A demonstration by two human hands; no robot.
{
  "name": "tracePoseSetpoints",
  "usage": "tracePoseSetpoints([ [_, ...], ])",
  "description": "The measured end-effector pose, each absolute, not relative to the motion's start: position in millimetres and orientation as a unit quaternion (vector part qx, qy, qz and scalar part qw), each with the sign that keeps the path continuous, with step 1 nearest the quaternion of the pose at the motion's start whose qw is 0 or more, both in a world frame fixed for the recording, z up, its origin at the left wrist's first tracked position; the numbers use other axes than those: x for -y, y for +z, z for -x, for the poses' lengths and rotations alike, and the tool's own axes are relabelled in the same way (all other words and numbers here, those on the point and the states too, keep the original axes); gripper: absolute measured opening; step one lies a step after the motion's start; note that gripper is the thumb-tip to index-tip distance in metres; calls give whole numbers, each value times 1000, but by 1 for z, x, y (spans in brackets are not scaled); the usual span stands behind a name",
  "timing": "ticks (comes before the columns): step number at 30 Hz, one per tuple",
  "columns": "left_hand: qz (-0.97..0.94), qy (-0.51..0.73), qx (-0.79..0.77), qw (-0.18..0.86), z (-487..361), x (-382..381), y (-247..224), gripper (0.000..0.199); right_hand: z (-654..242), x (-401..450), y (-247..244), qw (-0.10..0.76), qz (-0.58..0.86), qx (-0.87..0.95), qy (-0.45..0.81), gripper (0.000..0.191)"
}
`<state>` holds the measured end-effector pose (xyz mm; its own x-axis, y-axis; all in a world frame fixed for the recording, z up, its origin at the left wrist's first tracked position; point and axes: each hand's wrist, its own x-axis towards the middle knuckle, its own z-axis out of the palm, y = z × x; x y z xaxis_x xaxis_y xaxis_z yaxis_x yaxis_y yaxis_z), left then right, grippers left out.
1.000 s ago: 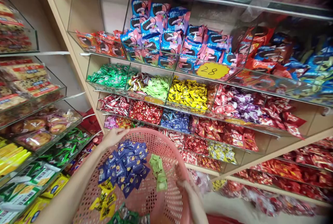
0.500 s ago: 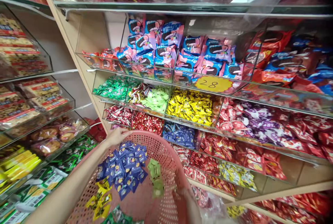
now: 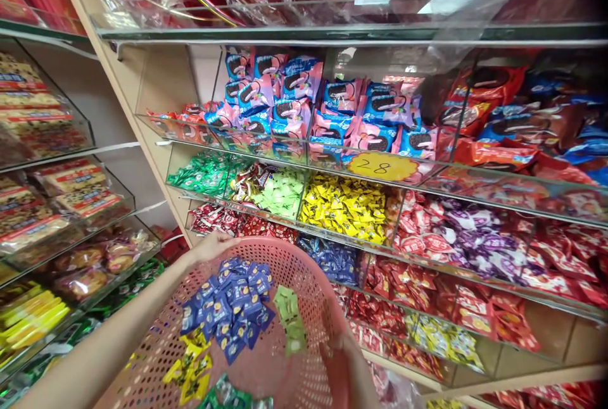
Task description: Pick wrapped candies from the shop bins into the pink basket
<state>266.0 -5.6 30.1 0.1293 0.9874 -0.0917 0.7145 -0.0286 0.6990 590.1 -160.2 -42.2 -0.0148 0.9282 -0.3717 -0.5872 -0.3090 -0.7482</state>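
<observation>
A pink perforated plastic basket [image 3: 304, 270] is held between my two hands, tilted so its inside shows. My left hand [image 3: 213, 244] grips the far left rim, fingers closed over the edge. On the right side, my right hand [image 3: 339, 346] is closed on the rim, its fingers partly inside and dim. In the basket lie a heap of dark blue wrapped candies [image 3: 232, 301], some yellow candies [image 3: 190, 364] below them, a few light green candies [image 3: 291, 320] at the right, and green-wrapped candies [image 3: 232, 393] at the near side.
Shelves with clear dividers face me, holding green candies [image 3: 204, 171], yellow candies [image 3: 344, 206], purple and white candies [image 3: 470, 232] and blue-pink biscuit packs [image 3: 299, 80]. A yellow tag [image 3: 380, 166] reads 28. At left, another shelf holds packaged snacks [image 3: 71, 187].
The shelves sit slightly lower in view, and more of the red packages on top shows. Both hands keep their hold on the basket, whose candies lie as before.
</observation>
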Motion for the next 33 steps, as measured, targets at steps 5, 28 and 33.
tracePoseSetpoints([
  [5, -702, 202, -600, 326, -254, 5, 31, 48, -589, 149, -16, 486, 414, 174, 750, 22],
  [28, -741, 203, -573, 286, -140, -54, 1, 57, -480, 134, -10, 502, 436, 81, 743, 37],
  [33, -733, 167, -606, 259, -139, -48, -7, 59, -482, 134, -21, 540, 456, 100, 700, 29],
])
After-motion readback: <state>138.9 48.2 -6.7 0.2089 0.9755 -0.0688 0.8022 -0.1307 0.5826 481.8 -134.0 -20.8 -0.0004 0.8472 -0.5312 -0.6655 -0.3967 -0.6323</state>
